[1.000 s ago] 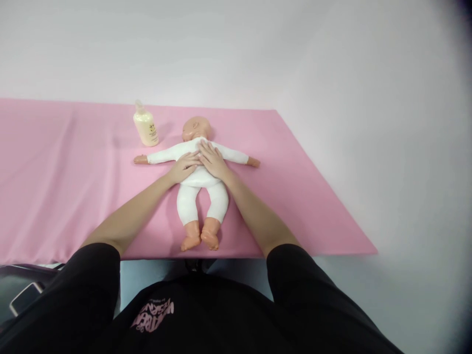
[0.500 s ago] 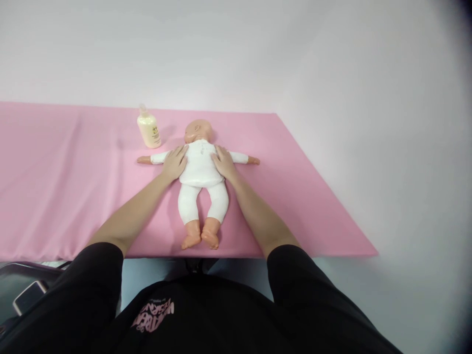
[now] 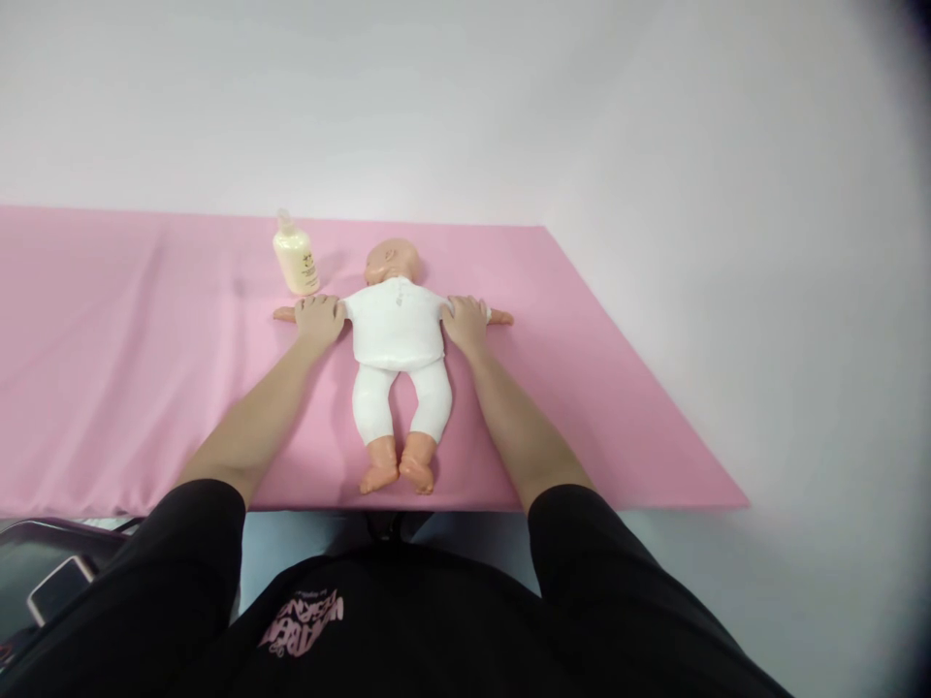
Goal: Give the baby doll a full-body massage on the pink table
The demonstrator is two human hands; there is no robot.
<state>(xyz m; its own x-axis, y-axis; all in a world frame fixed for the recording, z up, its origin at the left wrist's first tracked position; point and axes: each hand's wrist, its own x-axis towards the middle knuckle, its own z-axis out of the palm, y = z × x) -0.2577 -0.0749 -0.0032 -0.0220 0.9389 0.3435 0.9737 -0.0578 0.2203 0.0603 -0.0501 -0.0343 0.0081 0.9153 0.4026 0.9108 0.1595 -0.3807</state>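
Note:
A baby doll [image 3: 397, 325] in a white suit lies flat on the pink cloth, arms stretched out to both sides and its head turned to one side. My left hand [image 3: 320, 321] is closed over the doll's arm on the left, fingers curled across the forearm, so that only the doll's hand and a bit of sleeve show. On the other side, my right hand [image 3: 466, 326] wraps round the doll's other arm, its fingers bent over the white sleeve. The undersides of both grips are hidden.
A pump bottle of pale yellow lotion [image 3: 297, 260] stands just beyond my left hand. Pink cloth [image 3: 582, 417] covers the table, whose near edge lies in front of my body. At the lower left, a device with a dark screen [image 3: 61, 589] rests on a dark tray-like surface.
Both hands have slid outward from the doll's shoulders along its arms, and their fingers have curled round the sleeves. The doll and the bottle stay in place.

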